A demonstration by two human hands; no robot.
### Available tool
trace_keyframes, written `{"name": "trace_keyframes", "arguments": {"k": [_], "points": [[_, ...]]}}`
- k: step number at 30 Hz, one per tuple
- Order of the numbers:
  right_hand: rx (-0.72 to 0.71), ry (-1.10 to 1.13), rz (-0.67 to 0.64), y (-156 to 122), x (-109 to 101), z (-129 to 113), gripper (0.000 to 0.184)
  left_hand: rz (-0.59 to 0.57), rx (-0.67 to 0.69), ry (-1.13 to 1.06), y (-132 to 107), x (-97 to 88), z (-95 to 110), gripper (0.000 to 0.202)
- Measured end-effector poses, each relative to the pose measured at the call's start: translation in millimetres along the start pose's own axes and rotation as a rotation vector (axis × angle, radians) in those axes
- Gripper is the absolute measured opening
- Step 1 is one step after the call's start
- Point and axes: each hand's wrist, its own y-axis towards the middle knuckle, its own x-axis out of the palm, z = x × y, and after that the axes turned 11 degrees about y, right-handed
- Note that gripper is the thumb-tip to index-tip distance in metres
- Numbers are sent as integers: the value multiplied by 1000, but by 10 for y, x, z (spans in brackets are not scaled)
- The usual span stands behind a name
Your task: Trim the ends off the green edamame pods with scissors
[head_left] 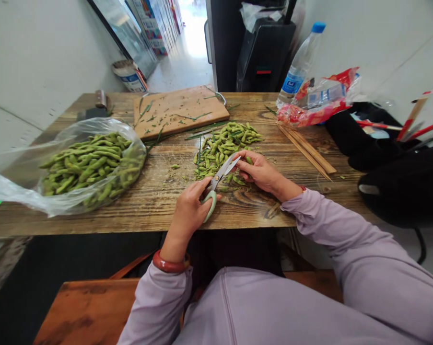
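At the near side of the pod pile, the left hand grips the parted scissors, their long axis slanting toward the right hand, which pinches one pod beside the blades.

The worktop is of brown wood with bold dark grain, spanning the frame's middle. At left on it sits a clear plastic bag with green pods inside. A loose pile of pods lies near the centre, small scraps around it. Toward the upper centre rests a wooden cutting board, with green stalks along its near edge. Upper right stand a bottle and, just beside it, a crumpled red-and-clear wrapper; below lie thin wooden sticks.
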Motion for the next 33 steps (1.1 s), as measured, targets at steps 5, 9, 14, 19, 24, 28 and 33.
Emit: {"name": "trace_keyframes", "arguments": {"k": [5, 9, 14, 19, 24, 28, 33], "points": [[-8, -26, -44, 3, 4, 13, 52, 12, 12, 18, 15, -9, 5, 45], [17, -43, -52, -2, 11, 21, 51, 19, 25, 33, 20, -11, 11, 45], [16, -58, -61, -8, 15, 24, 49, 5, 34, 71, 22, -15, 25, 43], [9, -57, -49, -9, 17, 24, 51, -2, 37, 140, 11, -4, 30, 40], [5, -70, -44, -17, 16, 17, 46, -1, 15, 131, 1, 19, 7, 40], [-4, -101, -34, -20, 32, 36, 41, -17, 3, 112, 2, 18, -3, 40], [11, -136, 39, 17, 1, 29, 36, 10, -38, 24, 3, 8, -2, 38]]}}
